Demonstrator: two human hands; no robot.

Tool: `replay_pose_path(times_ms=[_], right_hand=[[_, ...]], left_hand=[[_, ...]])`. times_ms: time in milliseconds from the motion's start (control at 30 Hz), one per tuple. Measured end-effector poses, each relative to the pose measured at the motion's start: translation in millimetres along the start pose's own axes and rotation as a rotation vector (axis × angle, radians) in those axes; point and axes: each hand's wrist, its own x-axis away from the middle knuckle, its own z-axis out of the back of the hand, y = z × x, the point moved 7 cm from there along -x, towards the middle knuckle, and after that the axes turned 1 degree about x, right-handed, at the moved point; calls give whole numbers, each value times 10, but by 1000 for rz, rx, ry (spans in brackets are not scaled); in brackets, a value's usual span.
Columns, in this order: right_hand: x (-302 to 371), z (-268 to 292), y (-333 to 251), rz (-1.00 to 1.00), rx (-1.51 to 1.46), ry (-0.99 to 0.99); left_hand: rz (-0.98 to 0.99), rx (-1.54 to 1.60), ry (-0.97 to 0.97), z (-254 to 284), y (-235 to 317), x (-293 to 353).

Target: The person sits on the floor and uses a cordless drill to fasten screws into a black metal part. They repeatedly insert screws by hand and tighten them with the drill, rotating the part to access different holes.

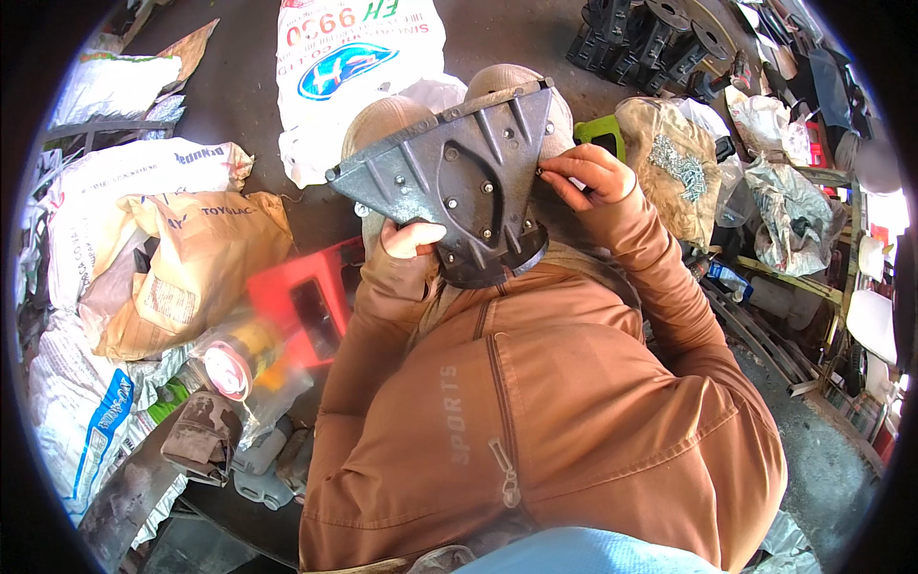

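A black, ribbed plastic bracket [516, 143], roughly triangular, lies tilted across my lap with its wide edge away from me. Several shiny screw heads show on its face, around a curved recess. My left hand [409, 241] grips its lower left side, thumb on top and the other fingers mostly hidden beneath. At the right edge of the bracket, the fingertips of my right hand [595, 179] are pinched together. A tiny dark thing shows at those fingertips, too small to name.
A brown paper sack [206, 258] and a red plastic box [320, 297] lie to my left. Beyond my knees stands a white printed sack [349, 115]. On the right, small metal pieces [677, 167] rest on brown sacking. Several black plastic parts [650, 43] stand at the far right.
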Motion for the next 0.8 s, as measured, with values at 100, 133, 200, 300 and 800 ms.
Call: replay_pose_path(times_ms=[100,133,200,300,800], right_hand=[[-4,16,-69,117,66,2],[-2,16,-82,138,80,0],[3,12,-90,148,84,-4],[16,9,-98,148,97,7],[57,-21,-116,248,102,128]], left_hand=[[-34,50,-50,-28,11,-17],[-17,58,-54,-27,-5,-22],[28,80,-67,-27,-40,-28],[15,78,-82,-19,-28,-22],[9,68,-42,-64,10,-14]])
